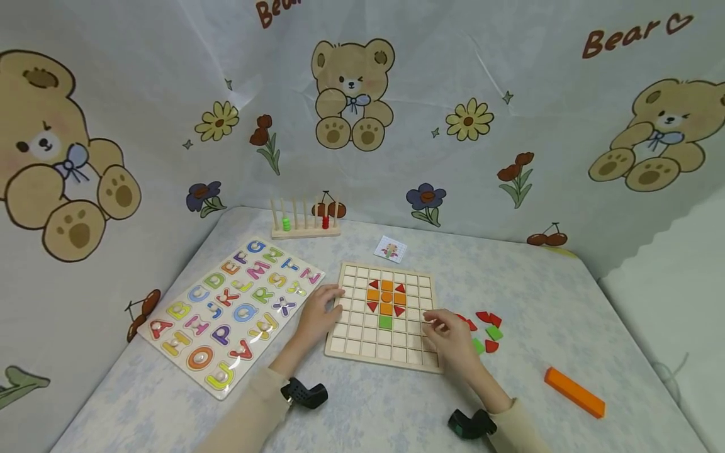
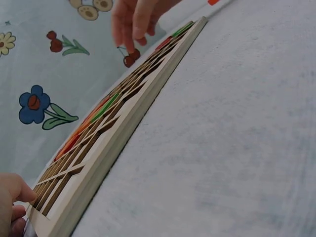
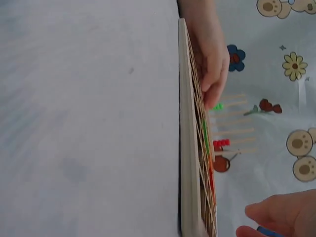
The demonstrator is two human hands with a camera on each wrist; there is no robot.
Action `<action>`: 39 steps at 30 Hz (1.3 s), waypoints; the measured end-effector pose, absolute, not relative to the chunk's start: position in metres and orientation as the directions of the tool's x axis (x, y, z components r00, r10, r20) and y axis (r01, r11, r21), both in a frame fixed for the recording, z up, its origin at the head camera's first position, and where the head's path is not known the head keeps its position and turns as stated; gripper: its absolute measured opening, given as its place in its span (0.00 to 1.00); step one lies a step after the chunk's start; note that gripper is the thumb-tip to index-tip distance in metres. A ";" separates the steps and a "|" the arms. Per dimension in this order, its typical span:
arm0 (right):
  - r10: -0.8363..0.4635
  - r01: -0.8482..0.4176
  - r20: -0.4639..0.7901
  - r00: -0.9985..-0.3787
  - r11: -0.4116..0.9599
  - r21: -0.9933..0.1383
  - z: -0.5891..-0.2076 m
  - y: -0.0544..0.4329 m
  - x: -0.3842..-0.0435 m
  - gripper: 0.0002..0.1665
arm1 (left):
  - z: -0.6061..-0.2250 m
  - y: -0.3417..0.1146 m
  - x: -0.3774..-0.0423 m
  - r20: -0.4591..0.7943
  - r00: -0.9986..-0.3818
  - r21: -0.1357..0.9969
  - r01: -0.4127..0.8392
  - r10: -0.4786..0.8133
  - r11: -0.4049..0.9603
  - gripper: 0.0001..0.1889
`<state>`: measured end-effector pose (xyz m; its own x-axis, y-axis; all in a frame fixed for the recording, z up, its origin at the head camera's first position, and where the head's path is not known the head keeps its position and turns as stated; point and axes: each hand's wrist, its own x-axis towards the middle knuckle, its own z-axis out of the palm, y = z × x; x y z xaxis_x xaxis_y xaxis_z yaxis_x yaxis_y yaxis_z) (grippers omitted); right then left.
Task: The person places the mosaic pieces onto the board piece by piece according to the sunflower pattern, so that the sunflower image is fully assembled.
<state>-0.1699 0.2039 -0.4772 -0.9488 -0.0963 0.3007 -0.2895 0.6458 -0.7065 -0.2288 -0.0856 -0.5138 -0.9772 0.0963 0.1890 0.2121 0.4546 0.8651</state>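
Note:
A square wooden grid board (image 1: 362, 348) lies in the middle of the table. Orange squares, an orange circle, red triangles and one green square (image 1: 386, 322) form a pattern in it. My left hand (image 1: 318, 314) rests on the board's left edge; its fingertips touch the rim in the left wrist view. Over the right edge hovers my right hand (image 1: 453, 340), fingers loosely bent, with no piece visible between them. Loose red and green pieces (image 1: 494, 333) lie right of the board, partly hidden by that hand.
An alphabet puzzle board (image 1: 226, 321) lies at the left. Behind stand a peg rack (image 1: 306, 233) with green and red beads and a small pattern card (image 1: 390, 249). A long orange block (image 1: 574, 392) is at the front right. Bear-print cloth hangs behind.

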 end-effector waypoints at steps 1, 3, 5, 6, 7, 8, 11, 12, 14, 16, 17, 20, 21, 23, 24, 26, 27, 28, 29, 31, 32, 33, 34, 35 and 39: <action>-0.070 -0.263 0.297 -0.952 0.683 -0.682 -0.477 0.213 -0.165 0.14 | -0.514 -0.086 -0.229 0.191 -0.977 0.865 0.214 0.095 0.454 0.18; -0.014 -0.182 0.259 -0.966 0.747 -0.639 -0.475 0.233 -0.156 0.17 | -0.515 -0.085 -0.229 0.197 -0.976 0.863 0.219 0.095 0.455 0.18; 0.053 -0.076 0.193 -0.980 0.794 -0.604 -0.474 0.251 -0.147 0.20 | -0.515 -0.085 -0.229 0.195 -0.976 0.865 0.216 0.094 0.452 0.18; 0.074 -0.035 0.162 -0.984 0.814 -0.580 -0.474 0.258 -0.143 0.21 | -0.515 -0.085 -0.229 0.193 -0.977 0.867 0.215 0.094 0.450 0.18; 0.094 0.004 0.131 -0.987 0.827 -0.562 -0.474 0.265 -0.140 0.23 | -0.515 -0.085 -0.229 0.190 -0.977 0.868 0.211 0.094 0.449 0.18; 0.103 0.030 0.103 -0.989 0.833 -0.553 -0.474 0.270 -0.137 0.24 | -0.516 -0.085 -0.230 0.191 -0.977 0.867 0.212 0.093 0.451 0.18; 0.113 0.071 0.042 -0.993 0.829 -0.555 -0.478 0.279 -0.133 0.26 | -0.517 -0.086 -0.230 0.196 -0.976 0.866 0.216 0.090 0.451 0.18; 0.111 0.072 0.036 -0.993 0.827 -0.557 -0.480 0.280 -0.133 0.26 | -0.517 -0.086 -0.230 0.195 -0.977 0.867 0.214 0.088 0.451 0.18; 0.109 0.062 0.047 -0.993 0.817 -0.574 -0.483 0.279 -0.133 0.27 | -0.517 -0.087 -0.230 0.194 -0.977 0.868 0.212 0.087 0.450 0.18; 0.108 0.041 0.081 -0.991 0.813 -0.580 -0.486 0.277 -0.134 0.27 | -0.516 -0.087 -0.230 0.188 -0.978 0.870 0.208 0.089 0.447 0.18; 0.108 0.028 0.103 -0.989 0.814 -0.580 -0.487 0.276 -0.135 0.28 | -0.516 -0.086 -0.229 0.186 -0.978 0.871 0.207 0.091 0.446 0.18; 0.098 -0.009 0.153 -0.983 0.815 -0.579 -0.491 0.274 -0.137 0.28 | -0.515 -0.086 -0.228 0.184 -0.978 0.871 0.207 0.095 0.445 0.17; 0.097 -0.015 0.163 -0.982 0.815 -0.579 -0.491 0.273 -0.137 0.27 | -0.515 -0.086 -0.227 0.185 -0.978 0.872 0.208 0.096 0.443 0.17; 0.098 -0.029 0.183 -0.978 0.808 -0.588 -0.493 0.272 -0.138 0.26 | -0.514 -0.085 -0.227 0.189 -0.977 0.873 0.213 0.097 0.438 0.18; 0.102 -0.035 0.196 -0.975 0.805 -0.593 -0.493 0.272 -0.139 0.25 | -0.513 -0.085 -0.227 0.190 -0.977 0.874 0.214 0.098 0.437 0.18; 0.111 -0.052 0.228 -0.967 0.793 -0.607 -0.493 0.269 -0.140 0.23 | -0.513 -0.085 -0.226 0.189 -0.977 0.874 0.213 0.099 0.436 0.18; 0.108 -0.068 0.243 -0.964 0.784 -0.617 -0.492 0.266 -0.140 0.23 | -0.513 -0.085 -0.227 0.188 -0.977 0.873 0.213 0.100 0.439 0.18; 0.105 -0.086 0.259 -0.960 0.771 -0.631 -0.490 0.263 -0.141 0.22 | -0.513 -0.085 -0.227 0.187 -0.977 0.872 0.212 0.100 0.442 0.18; 0.095 -0.109 0.274 -0.957 0.758 -0.643 -0.488 0.257 -0.143 0.22 | -0.513 -0.085 -0.227 0.187 -0.977 0.870 0.212 0.100 0.445 0.18; 0.067 -0.155 0.291 -0.954 0.721 -0.675 -0.483 0.243 -0.146 0.21 | -0.513 -0.085 -0.227 0.184 -0.978 0.870 0.209 0.100 0.446 0.18; 0.042 -0.179 0.290 -0.956 0.699 -0.692 -0.481 0.234 -0.149 0.20 | -0.513 -0.085 -0.227 0.183 -0.978 0.871 0.208 0.099 0.444 0.18; 0.009 -0.206 0.287 -0.958 0.677 -0.707 -0.479 0.224 -0.151 0.20 | -0.513 -0.085 -0.227 0.184 -0.978 0.873 0.209 0.098 0.442 0.18; -0.029 -0.232 0.281 -0.959 0.652 -0.722 -0.478 0.214 -0.154 0.19 | -0.514 -0.086 -0.227 0.185 -0.978 0.874 0.209 0.098 0.440 0.18; -0.072 -0.256 0.274 -0.959 0.634 -0.730 -0.477 0.204 -0.156 0.19 | -0.514 -0.086 -0.228 0.185 -0.978 0.875 0.209 0.097 0.437 0.18; -0.249 -0.350 0.249 -0.936 0.590 -0.728 -0.482 0.172 -0.165 0.18 | -0.516 -0.085 -0.228 0.196 -0.975 0.871 0.220 0.100 0.439 0.18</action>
